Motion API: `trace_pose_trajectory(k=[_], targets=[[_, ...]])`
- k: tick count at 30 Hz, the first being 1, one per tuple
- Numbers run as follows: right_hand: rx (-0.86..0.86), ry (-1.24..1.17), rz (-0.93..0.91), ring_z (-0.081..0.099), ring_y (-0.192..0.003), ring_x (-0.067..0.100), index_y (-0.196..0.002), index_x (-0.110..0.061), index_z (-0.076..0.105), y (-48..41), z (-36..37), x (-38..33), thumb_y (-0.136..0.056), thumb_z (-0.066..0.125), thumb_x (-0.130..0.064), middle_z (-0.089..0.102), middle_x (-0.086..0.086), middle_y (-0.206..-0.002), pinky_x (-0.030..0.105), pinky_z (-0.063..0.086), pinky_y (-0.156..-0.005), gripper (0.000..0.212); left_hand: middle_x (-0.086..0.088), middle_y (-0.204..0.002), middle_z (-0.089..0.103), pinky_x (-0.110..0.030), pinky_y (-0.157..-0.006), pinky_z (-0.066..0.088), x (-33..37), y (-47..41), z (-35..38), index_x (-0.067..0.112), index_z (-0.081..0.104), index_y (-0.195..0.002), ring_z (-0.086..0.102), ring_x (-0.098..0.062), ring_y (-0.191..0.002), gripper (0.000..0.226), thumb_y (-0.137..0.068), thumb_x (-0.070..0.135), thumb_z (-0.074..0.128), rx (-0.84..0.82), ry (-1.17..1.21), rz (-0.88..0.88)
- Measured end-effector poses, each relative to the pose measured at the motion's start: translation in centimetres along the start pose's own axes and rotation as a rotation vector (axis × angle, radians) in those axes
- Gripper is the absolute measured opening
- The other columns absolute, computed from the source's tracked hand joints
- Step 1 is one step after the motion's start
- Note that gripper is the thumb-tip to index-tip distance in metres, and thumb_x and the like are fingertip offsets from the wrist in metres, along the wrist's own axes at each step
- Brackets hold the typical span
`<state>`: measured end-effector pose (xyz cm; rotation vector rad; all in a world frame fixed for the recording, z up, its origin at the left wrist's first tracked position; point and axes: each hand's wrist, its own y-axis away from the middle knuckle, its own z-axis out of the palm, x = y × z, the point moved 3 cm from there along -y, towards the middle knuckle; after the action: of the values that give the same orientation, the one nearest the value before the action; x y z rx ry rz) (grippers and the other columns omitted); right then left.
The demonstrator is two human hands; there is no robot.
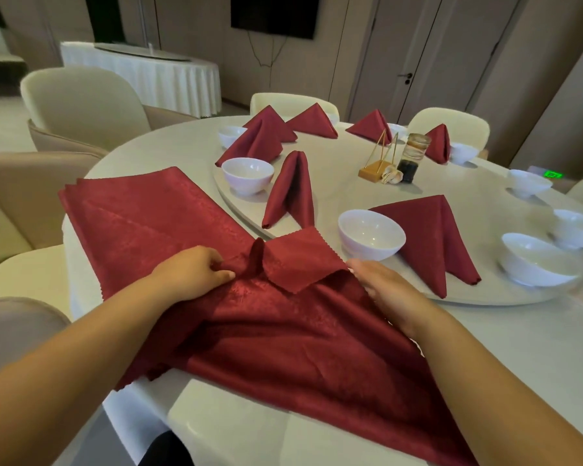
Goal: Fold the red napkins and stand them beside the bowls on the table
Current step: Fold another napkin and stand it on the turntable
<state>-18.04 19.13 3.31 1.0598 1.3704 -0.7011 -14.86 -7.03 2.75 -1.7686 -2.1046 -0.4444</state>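
Napkin [283, 338] spread on near table [485, 358] edge, by bowl [371, 234]. My left hand [196, 274] pinches centre fold; right hand [391, 292] flat on cloth edge. Looks light, floppy, slick-ish, so I'd grab corners, crease firmly.

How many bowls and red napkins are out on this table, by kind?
White bowls: 9 (two partly hidden)
Standing folded napkins: 7
Half-folded napkin: 1
Flat napkin stack: 1
Total: 18
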Motion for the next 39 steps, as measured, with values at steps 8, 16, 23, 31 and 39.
trace_pose_trajectory(k=[8,16,23,31,39], targets=[[0.135,0.526,-0.049,0.053,-0.066,0.001,-0.079,-0.018,0.065,-1.3,-1.2,2.0,-0.083,0.065,-0.016,0.062,-0.004,-0.076,0.009,0.042,-0.063,0.005,-0.004,-0.122,0.057,-0.027,-0.090,0.037,0.4,-1.7,0.4,0.015,0.056,-0.121,0.053,-0.022,-0.111,0.037,-0.089,0.034,0.057,0.074,-0.006,0.037],[0.205,0.623,-0.028,0.047,-0.060,0.004,-0.062,-0.014,0.054,-2.4,-1.8,2.5,-0.089,0.051,-0.012,0.055,-0.006,-0.065,0.010,0.037,-0.056,0.028,0.005,-0.098,0.070,-0.027,-0.083,0.050,5.2,5.3,1.3,0.024,0.072,-0.090,0.063,-0.008,-0.094,0.036,-0.075,0.042,0.045,0.243,-0.201,0.775],[0.182,1.004,-0.061,0.054,-0.099,0.015,-0.110,-0.023,0.052,-1.3,-0.8,1.2,-0.084,0.060,-0.027,0.056,-0.007,-0.099,0.027,0.040,-0.080,0.028,0.007,-0.109,0.068,-0.020,-0.088,0.045,1.6,7.2,7.3,0.030,0.069,-0.104,0.065,-0.007,-0.099,0.067,-0.096,0.053,0.007,0.049,-0.400,0.591],[0.168,1.412,-0.421,0.048,-0.105,0.020,-0.115,-0.021,0.060,-3.2,3.5,0.1,-0.093,0.046,-0.034,0.061,-0.002,-0.115,0.028,0.032,-0.085,0.029,0.004,-0.114,0.066,-0.018,-0.102,0.015,1.2,9.9,7.5,0.031,0.053,-0.115,0.054,-0.009,-0.110,0.051,-0.096,0.054,0.012,0.070,-0.306,0.547],[0.371,1.128,-0.350,0.056,-0.097,0.024,-0.104,-0.011,0.061,-4.7,3.6,-0.1,-0.094,0.045,-0.026,0.065,0.003,-0.105,0.028,0.034,-0.071,0.024,0.017,-0.102,0.066,-0.015,-0.090,0.030,0.6,11.5,6.6,0.036,0.043,-0.110,0.043,0.001,-0.101,0.049,-0.070,0.064,0.036,0.213,-0.282,0.643]])
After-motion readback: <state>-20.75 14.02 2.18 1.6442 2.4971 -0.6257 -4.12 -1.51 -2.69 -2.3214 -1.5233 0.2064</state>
